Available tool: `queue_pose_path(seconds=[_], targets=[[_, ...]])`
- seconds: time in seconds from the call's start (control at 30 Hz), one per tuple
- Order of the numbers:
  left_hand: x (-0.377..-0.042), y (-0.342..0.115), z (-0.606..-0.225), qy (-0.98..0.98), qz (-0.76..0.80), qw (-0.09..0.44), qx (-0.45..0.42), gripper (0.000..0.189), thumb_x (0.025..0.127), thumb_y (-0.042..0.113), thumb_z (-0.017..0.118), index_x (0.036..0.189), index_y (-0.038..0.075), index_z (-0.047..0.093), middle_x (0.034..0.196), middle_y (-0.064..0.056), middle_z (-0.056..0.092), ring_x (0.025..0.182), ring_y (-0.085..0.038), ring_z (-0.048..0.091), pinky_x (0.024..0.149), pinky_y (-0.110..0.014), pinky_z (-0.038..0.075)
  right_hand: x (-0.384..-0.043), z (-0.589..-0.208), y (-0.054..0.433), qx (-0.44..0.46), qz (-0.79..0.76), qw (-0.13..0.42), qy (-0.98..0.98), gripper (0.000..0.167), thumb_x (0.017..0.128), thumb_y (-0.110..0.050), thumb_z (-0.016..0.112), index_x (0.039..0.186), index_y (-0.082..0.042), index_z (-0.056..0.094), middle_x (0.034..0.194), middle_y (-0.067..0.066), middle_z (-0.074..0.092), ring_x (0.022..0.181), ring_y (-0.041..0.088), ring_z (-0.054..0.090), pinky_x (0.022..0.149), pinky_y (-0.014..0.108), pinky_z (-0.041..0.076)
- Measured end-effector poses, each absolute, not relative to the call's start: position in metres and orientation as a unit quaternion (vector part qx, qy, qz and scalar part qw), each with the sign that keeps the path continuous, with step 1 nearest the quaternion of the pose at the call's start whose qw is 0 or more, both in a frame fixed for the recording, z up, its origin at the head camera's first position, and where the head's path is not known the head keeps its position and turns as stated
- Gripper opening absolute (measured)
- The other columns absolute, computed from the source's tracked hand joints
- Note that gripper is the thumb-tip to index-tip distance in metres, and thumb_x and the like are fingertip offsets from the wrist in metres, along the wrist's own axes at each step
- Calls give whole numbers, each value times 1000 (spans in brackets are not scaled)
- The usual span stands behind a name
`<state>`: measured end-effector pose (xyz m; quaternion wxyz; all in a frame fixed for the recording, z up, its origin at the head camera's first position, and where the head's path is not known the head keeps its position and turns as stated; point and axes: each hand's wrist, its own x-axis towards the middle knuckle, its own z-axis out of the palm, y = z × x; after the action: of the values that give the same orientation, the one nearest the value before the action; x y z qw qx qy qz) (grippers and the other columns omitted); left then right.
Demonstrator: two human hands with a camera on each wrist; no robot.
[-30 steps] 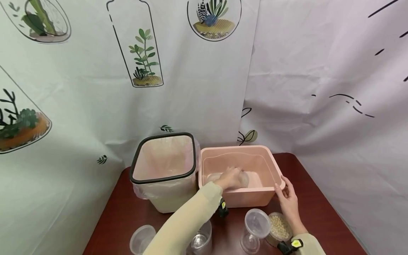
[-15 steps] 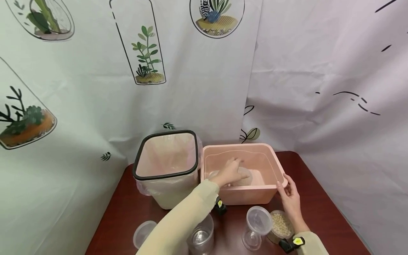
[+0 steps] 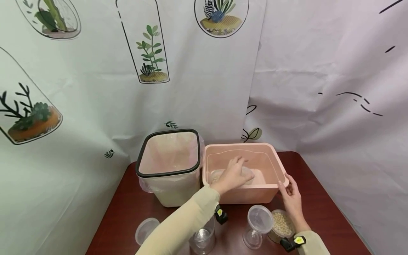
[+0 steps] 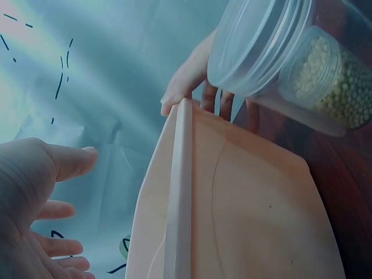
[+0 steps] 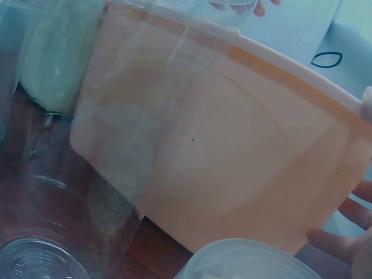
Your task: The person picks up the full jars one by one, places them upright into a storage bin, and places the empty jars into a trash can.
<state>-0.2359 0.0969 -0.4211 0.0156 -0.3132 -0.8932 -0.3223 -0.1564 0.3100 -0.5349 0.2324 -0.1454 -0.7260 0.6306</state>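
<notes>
My left hand (image 3: 233,175) hovers over the pink plastic basin (image 3: 220,194), its fingers spread and apart from anything. Two round clear plastic containers sit in the basin below: one on the left (image 3: 215,175), one partly behind the hand (image 3: 247,172). In the left wrist view the left hand (image 4: 35,203) shows loose fingers and nothing held. With thumb and fingers, my right hand (image 3: 291,200) grips the basin's front right corner at the rim. Close in front of it stand a tall clear plastic jar (image 3: 260,219) and a jar of pale round beans (image 3: 282,224).
Left of the basin stands a white bin (image 3: 175,193) with a black rim and a bag liner. Another clear jar (image 3: 202,239) and a round clear container (image 3: 146,228) are near the table's (image 3: 322,212) front, partly behind the left sleeve. A printed cloth (image 3: 207,88) hangs behind.
Down inside the basin a second ago, at a clear container, my left hand has let go, risen slightly and spread its fingers. My right hand keeps its grip on the corner.
</notes>
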Motion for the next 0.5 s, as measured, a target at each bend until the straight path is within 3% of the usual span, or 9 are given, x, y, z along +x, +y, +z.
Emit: queue_pose_path(seconds=[0.5], targets=[[-209,100,-424,-885,-298,52,-353,58,82,42,67,128,12,51,134,-14,44,125,-26,40,94,-38,42,-155,-535,313,-134,613,223,-746,53,95,-25,53,144,-19,33,116,5,44,93,-8,50,70,10,46]])
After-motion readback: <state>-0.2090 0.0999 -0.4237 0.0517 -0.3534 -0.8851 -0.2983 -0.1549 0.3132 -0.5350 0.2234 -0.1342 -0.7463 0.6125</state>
